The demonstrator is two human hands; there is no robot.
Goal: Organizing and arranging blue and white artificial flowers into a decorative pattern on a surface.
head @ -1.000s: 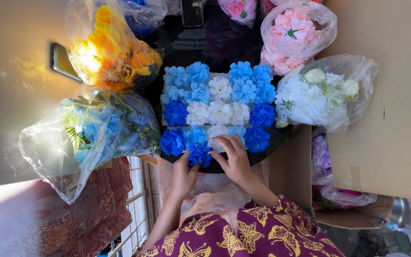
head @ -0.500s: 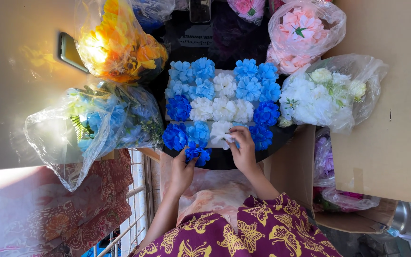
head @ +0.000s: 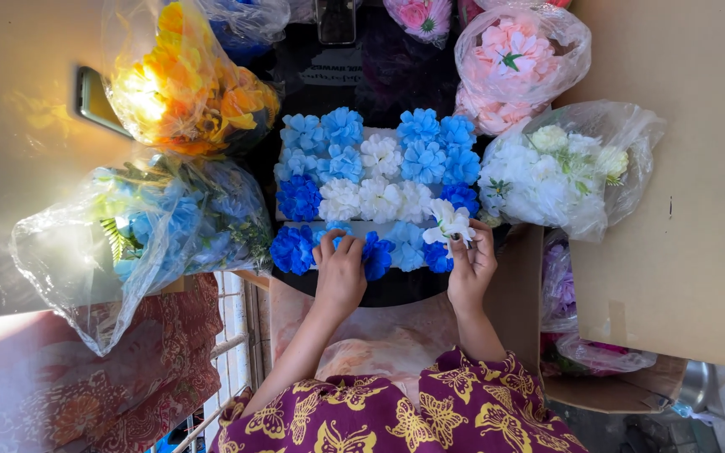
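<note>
The white flower sits at the right end of the flower board, just above the bottom row. It looks like a cloth flower, so it is likely very light and soft. The petals would bend or crush if squeezed hard. The best place to take it is probably low down, at the middle or under the petals, with just the fingertips.

The right hand is pinching this white flower from below with its fingertips. The left hand is curled, with its fingers pressed on the bottom row between the dark blue flowers. I cannot tell if it grips one or only pushes on it.

The board is filled with rows of light blue, dark blue and white flowers, packed close and touching. It lies on a dark round tray.

Around it are clear plastic bags. A bag of white flowers is just right of the board. A bag of pink flowers is above that. A bag of orange and yellow flowers is up on the left, and a bag of blue flowers and green leaves is below it. The bags look thin and crinkly. A phone peeks out beside the orange bag.
</note>
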